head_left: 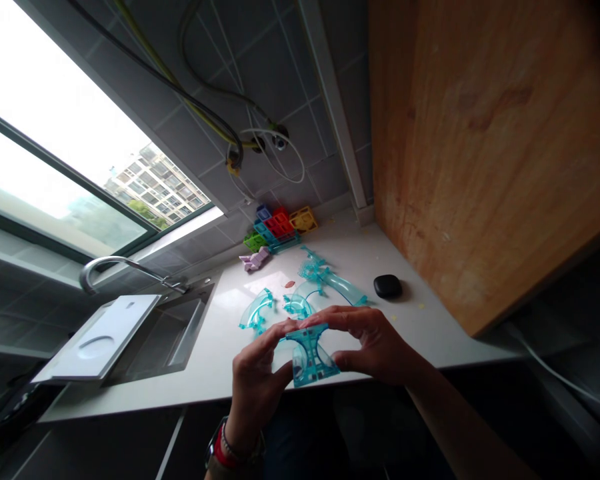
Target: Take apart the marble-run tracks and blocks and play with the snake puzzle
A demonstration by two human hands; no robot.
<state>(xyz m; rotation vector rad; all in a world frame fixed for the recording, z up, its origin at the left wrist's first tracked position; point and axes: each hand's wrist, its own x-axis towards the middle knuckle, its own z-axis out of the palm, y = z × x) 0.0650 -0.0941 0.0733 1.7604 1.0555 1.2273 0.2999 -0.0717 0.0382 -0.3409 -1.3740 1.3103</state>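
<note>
Between my hands, just above the counter's front edge, is a clear turquoise plastic piece [311, 357] with curved, waisted sides. My left hand [260, 367] grips its left side, fingers along the top and thumb low. On the other side my right hand [367, 340] holds it the same way, fingers over the top edge and thumb at the lower right corner. Beyond the hands lie more turquoise parts: a curved track piece [258, 311], a ring-like piece [299, 303] and a long chute [345, 287]. What joins the held piece's parts is too small to tell.
Colored plastic bins, red [279, 223] and yellow [304, 220], stand by the wall near a pink toy figure [254, 259]. A black rounded case [387, 287] lies at right, before a wooden panel [480, 147]. At left are a sink [194, 333], white board [100, 340] and faucet [130, 261].
</note>
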